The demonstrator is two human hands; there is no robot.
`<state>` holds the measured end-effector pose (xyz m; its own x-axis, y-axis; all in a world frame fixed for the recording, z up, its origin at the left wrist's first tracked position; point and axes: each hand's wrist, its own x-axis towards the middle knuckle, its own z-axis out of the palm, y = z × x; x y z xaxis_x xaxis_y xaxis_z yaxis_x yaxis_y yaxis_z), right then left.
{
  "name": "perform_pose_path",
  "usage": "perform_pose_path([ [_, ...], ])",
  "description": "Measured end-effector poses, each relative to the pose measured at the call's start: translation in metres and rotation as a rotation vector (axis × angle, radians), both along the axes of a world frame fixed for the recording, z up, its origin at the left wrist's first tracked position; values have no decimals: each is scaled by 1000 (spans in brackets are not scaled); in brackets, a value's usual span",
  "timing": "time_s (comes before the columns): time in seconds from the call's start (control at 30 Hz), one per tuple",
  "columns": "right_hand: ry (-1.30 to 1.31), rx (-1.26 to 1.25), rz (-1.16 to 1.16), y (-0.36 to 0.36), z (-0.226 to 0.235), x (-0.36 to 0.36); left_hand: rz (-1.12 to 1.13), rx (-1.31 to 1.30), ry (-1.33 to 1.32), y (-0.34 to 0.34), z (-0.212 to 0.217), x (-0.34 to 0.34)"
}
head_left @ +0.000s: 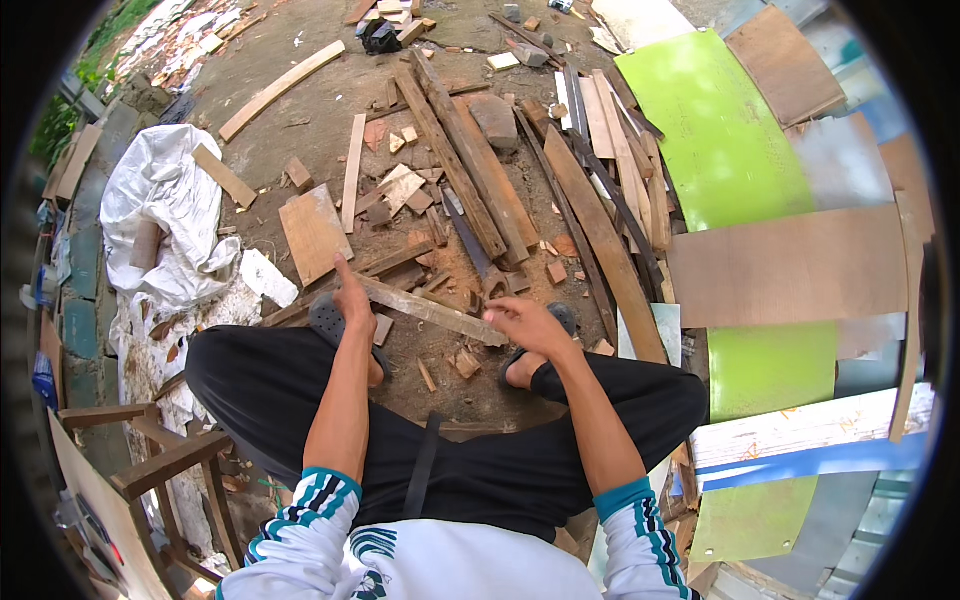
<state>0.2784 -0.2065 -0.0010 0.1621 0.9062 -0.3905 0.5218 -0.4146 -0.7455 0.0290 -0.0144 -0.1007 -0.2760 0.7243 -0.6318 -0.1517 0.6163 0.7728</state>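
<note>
A person squats on the dirt ground (300, 130), holding a short, pale, weathered wooden slat (430, 310) across between both hands. The left hand (352, 295) closes its grip on the slat's left end; the right hand (530, 322) closes on the right end, just above the sandalled feet. The slat looks whole and unworked as yet. Long brown planks (480, 170), wood offcuts (465, 362), lime-green sheets (710, 130) and a white plastic sack (160, 200) lie around.
</note>
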Motion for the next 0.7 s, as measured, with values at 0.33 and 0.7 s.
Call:
perform_pose_path([
  [0.33,59,125,-295,-22,14,-34,-89,-29,-173,-6,-2,20],
  [0.7,394,13,-472,-27,-13,-49,-183,247,-192,-45,13,45],
])
